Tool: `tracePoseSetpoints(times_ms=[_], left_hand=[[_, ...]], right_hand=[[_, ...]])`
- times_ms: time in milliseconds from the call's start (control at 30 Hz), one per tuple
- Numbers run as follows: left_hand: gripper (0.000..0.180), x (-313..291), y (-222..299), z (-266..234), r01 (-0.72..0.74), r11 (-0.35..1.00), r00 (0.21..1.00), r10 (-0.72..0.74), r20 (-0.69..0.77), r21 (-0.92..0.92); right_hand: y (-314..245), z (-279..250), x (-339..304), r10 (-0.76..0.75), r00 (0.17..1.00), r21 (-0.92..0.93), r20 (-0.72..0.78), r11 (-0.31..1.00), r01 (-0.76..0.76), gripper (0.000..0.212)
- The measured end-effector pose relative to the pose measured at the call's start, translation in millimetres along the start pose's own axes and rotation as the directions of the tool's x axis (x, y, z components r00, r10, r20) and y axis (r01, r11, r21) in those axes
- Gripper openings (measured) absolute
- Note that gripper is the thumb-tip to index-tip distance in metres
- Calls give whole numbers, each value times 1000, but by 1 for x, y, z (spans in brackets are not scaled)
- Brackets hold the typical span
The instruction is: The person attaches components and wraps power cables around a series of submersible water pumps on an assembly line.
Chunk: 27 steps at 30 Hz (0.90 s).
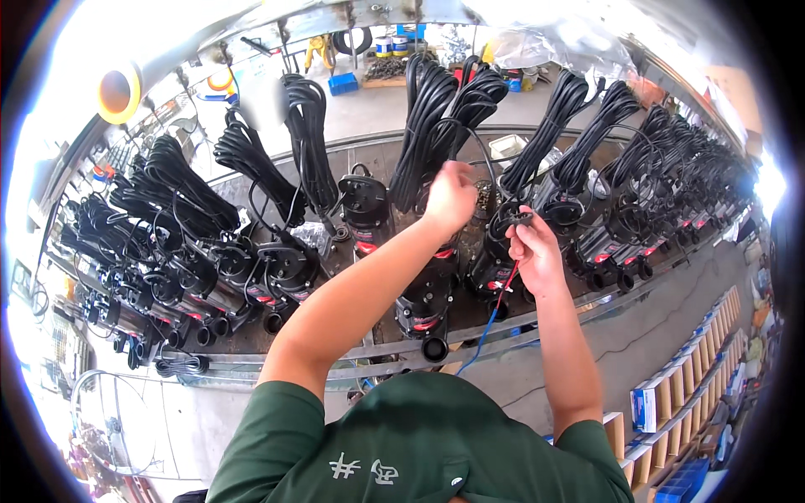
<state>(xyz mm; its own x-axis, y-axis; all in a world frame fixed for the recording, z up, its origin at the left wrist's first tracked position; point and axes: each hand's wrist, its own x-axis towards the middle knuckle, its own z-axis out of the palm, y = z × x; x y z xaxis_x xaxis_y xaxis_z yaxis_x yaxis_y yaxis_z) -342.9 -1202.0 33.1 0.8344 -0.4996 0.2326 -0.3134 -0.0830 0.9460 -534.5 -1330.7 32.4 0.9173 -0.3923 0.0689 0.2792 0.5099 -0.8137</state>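
My left hand [453, 199] is over the middle of the bench, fingers curled beside a hanging coil of black cable [417, 138]. A thin black cable runs down to its fingertips, but what they hold is hidden. My right hand [537, 250] pinches a small dark part [520, 220] above a black pump [490, 260]. A red and blue line [496, 306] hangs below that hand, toward my body. Between and below my arms stands another black pump [428, 293] with a round outlet at its base.
Rows of similar pumps with coiled cables [189, 184] fill the left and right of the metal workbench [356, 331]. A white container [506, 148] sits behind my hands. Open cartons [688, 377] line the floor at right; a blue bin [342, 83] stands beyond the bench.
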Motion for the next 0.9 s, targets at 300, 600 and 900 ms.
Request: tracePoseSetpoints(times_ms=[300, 600, 900], left_hand=[[54, 41, 2, 2, 82, 989, 996, -84, 12, 127], [50, 38, 8, -21, 106, 994, 990, -107, -95, -12], [61, 29, 38, 33, 140, 989, 881, -99, -462, 56]], right_hand=[[15, 14, -15, 39, 996, -25, 83, 999, -37, 30], [30, 37, -3, 60, 989, -224, 134, 974, -29, 22], [30, 36, 0, 32, 998, -197, 56, 980, -21, 34]])
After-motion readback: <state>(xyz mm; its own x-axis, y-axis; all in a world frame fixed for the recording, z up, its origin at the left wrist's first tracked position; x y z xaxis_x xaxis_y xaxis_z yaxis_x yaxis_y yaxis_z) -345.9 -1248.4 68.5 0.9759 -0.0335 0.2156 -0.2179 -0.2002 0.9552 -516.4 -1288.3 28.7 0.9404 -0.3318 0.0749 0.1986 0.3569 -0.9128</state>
